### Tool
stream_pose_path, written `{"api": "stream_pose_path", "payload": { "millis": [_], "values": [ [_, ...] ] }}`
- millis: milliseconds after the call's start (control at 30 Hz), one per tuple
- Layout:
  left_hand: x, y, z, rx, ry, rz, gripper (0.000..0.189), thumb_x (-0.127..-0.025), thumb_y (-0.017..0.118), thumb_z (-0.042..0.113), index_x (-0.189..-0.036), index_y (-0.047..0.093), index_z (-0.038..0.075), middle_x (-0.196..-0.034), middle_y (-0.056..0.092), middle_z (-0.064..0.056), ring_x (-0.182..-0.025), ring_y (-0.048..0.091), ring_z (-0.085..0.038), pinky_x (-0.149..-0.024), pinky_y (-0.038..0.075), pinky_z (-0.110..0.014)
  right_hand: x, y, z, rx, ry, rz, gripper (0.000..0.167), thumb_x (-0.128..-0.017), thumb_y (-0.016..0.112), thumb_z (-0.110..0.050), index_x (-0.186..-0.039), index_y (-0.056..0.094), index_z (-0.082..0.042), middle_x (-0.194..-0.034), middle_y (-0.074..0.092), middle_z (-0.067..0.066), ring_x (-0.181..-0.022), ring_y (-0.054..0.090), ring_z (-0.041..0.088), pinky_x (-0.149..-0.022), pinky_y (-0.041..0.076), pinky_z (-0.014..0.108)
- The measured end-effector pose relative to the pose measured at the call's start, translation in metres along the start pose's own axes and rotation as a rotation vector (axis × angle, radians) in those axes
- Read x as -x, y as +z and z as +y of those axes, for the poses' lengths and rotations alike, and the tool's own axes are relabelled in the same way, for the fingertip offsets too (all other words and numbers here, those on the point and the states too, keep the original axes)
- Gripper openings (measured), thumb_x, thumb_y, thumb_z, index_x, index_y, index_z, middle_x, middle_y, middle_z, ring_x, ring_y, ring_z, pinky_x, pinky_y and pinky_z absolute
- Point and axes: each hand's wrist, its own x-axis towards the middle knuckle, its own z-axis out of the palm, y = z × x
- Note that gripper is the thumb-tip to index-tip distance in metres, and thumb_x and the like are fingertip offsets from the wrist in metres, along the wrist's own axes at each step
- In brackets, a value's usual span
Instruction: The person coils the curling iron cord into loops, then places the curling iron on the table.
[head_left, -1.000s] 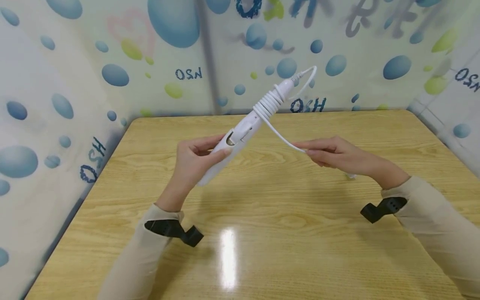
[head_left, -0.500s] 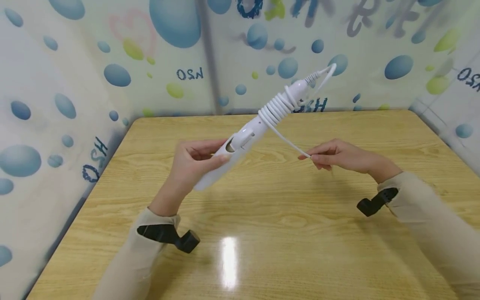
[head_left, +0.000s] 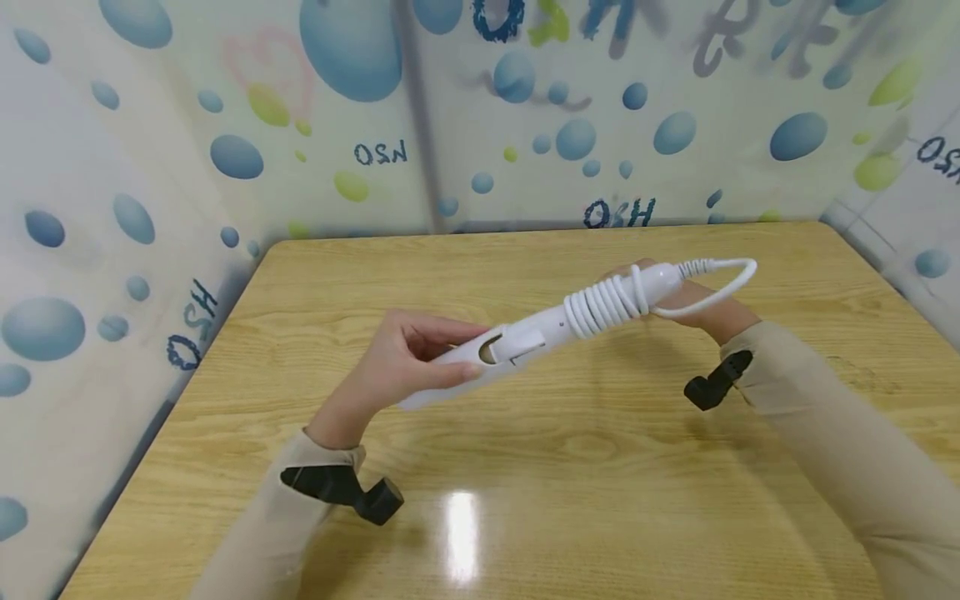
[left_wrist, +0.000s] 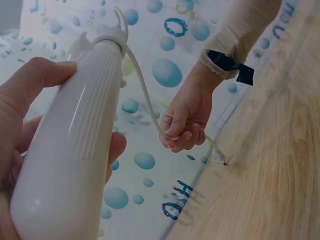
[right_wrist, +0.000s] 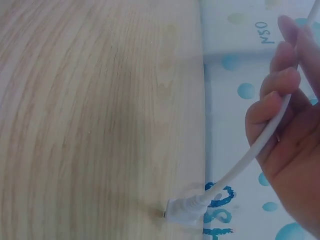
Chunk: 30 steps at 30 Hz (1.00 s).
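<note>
A white curling iron (head_left: 536, 337), its cord (head_left: 609, 305) wound in several turns round the handle, is held aloft over the table. My left hand (head_left: 397, 367) grips its thick body, thumb on the near side and fingers behind. In the left wrist view the rounded, ribbed body (left_wrist: 65, 160) fills the near left. My right hand (left_wrist: 187, 117) pinches the cord's free length beyond the handle; in the head view the wound handle partly hides this hand. The cord (right_wrist: 255, 150) runs across the right fingers and ends in a white plug (right_wrist: 185, 210), hanging below the hand.
The wooden table (head_left: 540, 500) spreads beneath both hands, with a bright reflection near its front. A wall covering (head_left: 465, 108) with blue and green spots rises behind and at the sides. Black camera mounts (head_left: 378, 500) sit on both wrists.
The iron has tipped from a steep slant to a flatter one, its cord end swinging down and right. My right hand has passed behind the handle with the cord.
</note>
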Motion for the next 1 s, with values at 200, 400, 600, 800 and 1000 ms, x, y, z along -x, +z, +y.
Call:
{"api": "stream_pose_path", "payload": {
  "millis": [200, 400, 600, 800, 1000],
  "values": [
    [0.002, 0.001, -0.003, -0.079, -0.04, -0.175, 0.035, -0.074, 0.075, 0.004, -0.107, 0.067, -0.003, -0.093, 0.069, -0.011, -0.068, 0.063, -0.018, -0.056, 0.051, -0.031, -0.011, 0.003, -0.007, 0.013, 0.115, -0.068, 0.022, -0.094, 0.052, -0.012, -0.102, 0.065, 0.005, -0.068, 0.053, 0.006, -0.051, 0.043, 0.016, -0.048, 0.039, 0.029],
    [0.004, 0.0, -0.006, -0.106, -0.108, -0.241, 0.032, -0.073, 0.075, 0.001, -0.105, 0.069, 0.0, -0.091, 0.069, -0.009, -0.068, 0.063, -0.02, -0.058, 0.052, -0.034, -0.014, 0.004, -0.022, 0.107, 0.188, -0.062, 0.02, -0.094, 0.053, -0.015, -0.097, 0.065, 0.0, -0.065, 0.046, 0.009, -0.049, 0.036, 0.023, -0.047, 0.036, 0.03],
    [0.003, -0.001, -0.008, -0.135, -0.164, -0.292, 0.032, -0.074, 0.074, 0.004, -0.106, 0.069, -0.001, -0.094, 0.069, -0.009, -0.072, 0.065, -0.021, -0.061, 0.052, -0.033, -0.017, 0.003, -0.042, 0.151, 0.188, -0.05, 0.019, -0.094, 0.054, -0.017, -0.091, 0.062, 0.0, -0.062, 0.041, 0.004, -0.049, 0.036, 0.019, -0.048, 0.035, 0.03],
    [0.001, -0.002, -0.015, -0.198, -0.213, -0.301, 0.031, -0.075, 0.075, 0.01, -0.105, 0.071, 0.007, -0.094, 0.069, -0.002, -0.072, 0.065, -0.019, -0.06, 0.052, -0.032, -0.02, 0.004, -0.065, 0.17, 0.132, -0.064, 0.017, -0.094, 0.052, -0.015, -0.09, 0.061, 0.0, -0.058, 0.035, 0.002, -0.047, 0.031, 0.021, -0.046, 0.033, 0.031],
    [-0.003, -0.002, -0.018, -0.363, -0.219, -0.263, 0.028, -0.075, 0.076, 0.018, -0.102, 0.072, 0.011, -0.091, 0.069, 0.001, -0.069, 0.063, -0.014, -0.056, 0.051, -0.031, -0.016, 0.012, -0.088, 0.187, 0.073, -0.043, 0.014, -0.093, 0.054, -0.009, -0.091, 0.062, 0.002, -0.073, 0.052, 0.004, -0.058, 0.038, 0.015, -0.057, 0.038, 0.029]
  ]
}}
